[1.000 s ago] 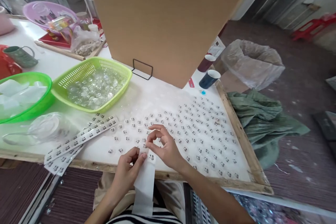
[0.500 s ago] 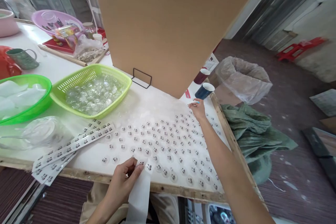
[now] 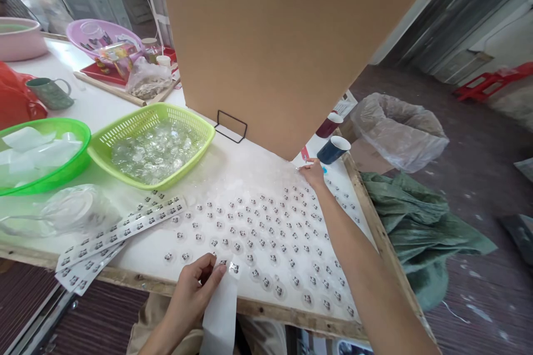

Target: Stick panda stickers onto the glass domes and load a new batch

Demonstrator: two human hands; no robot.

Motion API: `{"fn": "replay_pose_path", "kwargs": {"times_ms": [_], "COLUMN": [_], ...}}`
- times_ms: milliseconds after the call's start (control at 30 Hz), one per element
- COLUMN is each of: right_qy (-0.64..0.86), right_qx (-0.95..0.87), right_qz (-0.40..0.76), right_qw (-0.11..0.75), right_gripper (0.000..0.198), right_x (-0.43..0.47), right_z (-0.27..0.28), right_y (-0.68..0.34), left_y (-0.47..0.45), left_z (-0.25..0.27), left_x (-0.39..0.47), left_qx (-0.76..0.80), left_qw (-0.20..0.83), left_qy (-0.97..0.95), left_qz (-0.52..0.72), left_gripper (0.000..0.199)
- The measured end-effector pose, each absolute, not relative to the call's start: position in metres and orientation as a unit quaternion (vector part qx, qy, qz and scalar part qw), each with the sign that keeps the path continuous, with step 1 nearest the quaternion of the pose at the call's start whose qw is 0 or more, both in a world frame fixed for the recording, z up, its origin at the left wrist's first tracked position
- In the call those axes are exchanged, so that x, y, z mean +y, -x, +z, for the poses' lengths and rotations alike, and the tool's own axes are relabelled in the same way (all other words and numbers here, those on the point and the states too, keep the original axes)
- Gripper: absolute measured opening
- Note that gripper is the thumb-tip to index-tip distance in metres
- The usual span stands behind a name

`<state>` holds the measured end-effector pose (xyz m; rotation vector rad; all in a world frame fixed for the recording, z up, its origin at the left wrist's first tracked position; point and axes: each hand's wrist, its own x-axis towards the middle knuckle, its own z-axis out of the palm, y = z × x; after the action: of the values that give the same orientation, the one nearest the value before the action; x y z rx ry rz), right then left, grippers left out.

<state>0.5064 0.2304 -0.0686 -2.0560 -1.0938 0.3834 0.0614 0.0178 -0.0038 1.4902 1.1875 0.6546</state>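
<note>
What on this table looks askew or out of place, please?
Mildly odd: the loose printed strips at the picture's left overlap at uneven angles, and their ends stick out past the wooden edge. Nothing else clearly stands out.

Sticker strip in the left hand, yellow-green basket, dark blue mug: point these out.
Sticker strip (image 3: 220,310), head view: blank lower stretch.
Yellow-green basket (image 3: 125,129), head view: slotted back wall.
Dark blue mug (image 3: 329,152), head view: outer side.
</note>
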Motion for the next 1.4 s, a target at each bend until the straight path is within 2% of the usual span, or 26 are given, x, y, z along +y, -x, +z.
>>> {"fn": "replay_pose_path", "kwargs": {"times_ms": [300, 467, 600, 700, 1000, 1300, 1400], "right_qy": [0.838, 0.851, 0.854, 0.853, 0.843, 0.856, 0.868], "right_qx": [-0.433, -0.421, -0.406, -0.401, -0.401, -0.421, -0.414], "right_qz": [0.138, 0.085, 0.054, 0.078, 0.176, 0.143, 0.114], "right_qw": [0.301, 0.301, 0.322, 0.325, 0.311, 0.264, 0.251], "right_gripper": [0.045, 0.050, 0.034, 0.020, 0.015, 0.008, 0.018], "right_x": [0.243, 0.242, 0.226, 0.213, 0.204, 0.205, 0.206], "right_z": [-0.066, -0.056, -0.046, -0.042, -0.057, -0.057, -0.050], "right_y": [-0.501, -0.500, -0.507, -0.512, -0.507, -0.496, -0.490], "left_y": [-0.064, -0.060, -0.055, -0.054, -0.049, -0.050, -0.051], "left_z": [0.002, 0.002, 0.001, 0.001, 0.001, 0.001, 0.001], "left_x": [0.022, 0.022, 0.021, 0.020, 0.019, 0.019, 0.018], "left_qx": [0.508, 0.507, 0.512, 0.513, 0.505, 0.506, 0.503], "left_qw": [0.540, 0.537, 0.537, 0.539, 0.533, 0.540, 0.547], "left_qy": [-0.611, -0.608, -0.597, -0.595, -0.596, -0.587, -0.583], "left_qz": [0.275, 0.291, 0.307, 0.305, 0.326, 0.328, 0.329], "left_gripper": [0.043, 0.043, 0.041, 0.041, 0.040, 0.041, 0.041]}}
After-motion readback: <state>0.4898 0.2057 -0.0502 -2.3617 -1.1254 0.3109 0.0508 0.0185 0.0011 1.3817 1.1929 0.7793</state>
